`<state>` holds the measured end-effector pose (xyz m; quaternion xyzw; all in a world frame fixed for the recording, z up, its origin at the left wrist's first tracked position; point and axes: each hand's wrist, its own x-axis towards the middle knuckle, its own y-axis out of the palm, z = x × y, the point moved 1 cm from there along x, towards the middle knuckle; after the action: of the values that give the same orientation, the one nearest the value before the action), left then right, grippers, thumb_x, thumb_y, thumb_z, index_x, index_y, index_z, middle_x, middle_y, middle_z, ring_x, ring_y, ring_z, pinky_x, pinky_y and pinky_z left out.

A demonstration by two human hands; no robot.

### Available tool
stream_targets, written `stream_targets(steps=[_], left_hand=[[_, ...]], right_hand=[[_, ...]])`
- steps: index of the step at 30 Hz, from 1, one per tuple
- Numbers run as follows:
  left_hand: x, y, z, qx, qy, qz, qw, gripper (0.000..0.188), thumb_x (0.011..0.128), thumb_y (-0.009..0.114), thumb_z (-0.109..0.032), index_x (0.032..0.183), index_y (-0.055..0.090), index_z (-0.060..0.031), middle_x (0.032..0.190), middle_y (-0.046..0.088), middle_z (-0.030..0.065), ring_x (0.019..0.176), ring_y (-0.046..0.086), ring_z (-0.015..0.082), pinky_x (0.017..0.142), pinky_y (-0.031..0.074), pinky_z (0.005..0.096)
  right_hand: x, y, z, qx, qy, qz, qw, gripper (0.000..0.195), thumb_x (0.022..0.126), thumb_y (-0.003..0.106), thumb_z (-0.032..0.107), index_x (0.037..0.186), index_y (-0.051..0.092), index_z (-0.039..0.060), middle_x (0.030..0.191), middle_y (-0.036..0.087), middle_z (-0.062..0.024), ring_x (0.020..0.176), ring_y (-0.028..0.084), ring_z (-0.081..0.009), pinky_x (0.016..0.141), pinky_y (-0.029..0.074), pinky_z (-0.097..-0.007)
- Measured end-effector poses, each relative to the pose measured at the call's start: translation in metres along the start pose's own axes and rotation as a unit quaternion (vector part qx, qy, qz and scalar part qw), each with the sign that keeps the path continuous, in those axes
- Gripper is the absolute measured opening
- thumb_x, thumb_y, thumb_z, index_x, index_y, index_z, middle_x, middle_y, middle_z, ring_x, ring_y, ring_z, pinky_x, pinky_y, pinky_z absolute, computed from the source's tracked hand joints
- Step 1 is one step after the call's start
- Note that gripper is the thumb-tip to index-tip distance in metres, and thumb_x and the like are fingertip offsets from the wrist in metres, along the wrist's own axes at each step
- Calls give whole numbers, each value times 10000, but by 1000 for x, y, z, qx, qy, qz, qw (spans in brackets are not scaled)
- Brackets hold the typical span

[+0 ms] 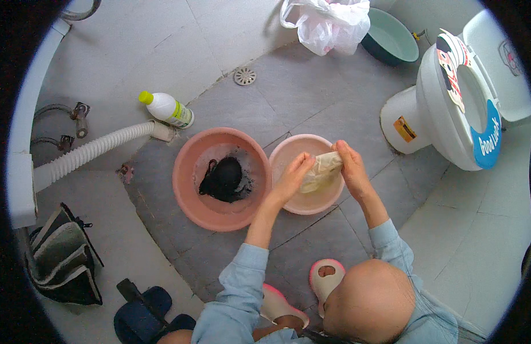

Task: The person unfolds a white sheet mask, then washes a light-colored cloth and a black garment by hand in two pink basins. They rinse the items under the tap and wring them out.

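Note:
My left hand [293,174] and my right hand [352,167] grip a wet, pale cream cloth [320,173] between them. It hangs bunched over a small light-pink basin [306,210], which holds cloudy water. The cloth's lower part reaches down to about the water; whether it dips in is hard to tell. Close beside, on the left, sits a larger salmon-pink plastic basin [181,193]. In it lies a crumpled black garment [224,178], with suds around it.
A white bottle with a yellow-green cap [168,109] stands by a corrugated drain hose [102,148]. Farther off are a floor drain [245,76], a white plastic bag [330,26] and a green basin [390,36]. A toilet [433,99] stands right; dark slippers [145,305] lie lower left.

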<state>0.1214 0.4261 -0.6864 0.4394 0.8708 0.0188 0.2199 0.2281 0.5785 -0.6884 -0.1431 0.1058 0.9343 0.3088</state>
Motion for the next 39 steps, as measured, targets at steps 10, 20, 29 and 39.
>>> stream_targets(steps=[10, 20, 29, 39], left_hand=[[-4, -17, -30, -11, 26, 58, 998, 218, 1038, 525, -316, 971, 540, -109, 829, 561, -62, 755, 502, 37, 634, 405, 201], [-15, -22, -42, -29, 9, 46, 998, 196, 1035, 541, -296, 978, 542, -109, 814, 585, -44, 771, 521, 36, 684, 419, 214], [-15, -28, -43, 53, 33, 19, 998, 224, 1029, 543, -287, 955, 545, -77, 736, 533, -18, 711, 464, 67, 632, 384, 253], [10, 1, 54, 558, 201, -135, 794, 377, 945, 546, -135, 1312, 522, -56, 1359, 513, 162, 1294, 467, 349, 1024, 435, 449]], right_hand=[[-16, -17, 18, 76, -10, 81, 994, 320, 1041, 506, 377, 952, 627, 94, 843, 570, 65, 788, 515, -39, 732, 441, -218], [-13, -16, 38, -100, -179, 112, 972, 358, 978, 623, 300, 689, 511, 122, 774, 491, 85, 727, 441, -23, 644, 352, -201], [-24, -13, 50, 17, -6, 142, 990, 222, 995, 601, 287, 869, 516, 125, 754, 480, 87, 720, 452, -21, 628, 352, -190], [-17, 13, -54, -551, -233, -11, 801, 420, 852, 630, 75, 1260, 531, 57, 1338, 469, -217, 1216, 484, -398, 978, 449, -463]])
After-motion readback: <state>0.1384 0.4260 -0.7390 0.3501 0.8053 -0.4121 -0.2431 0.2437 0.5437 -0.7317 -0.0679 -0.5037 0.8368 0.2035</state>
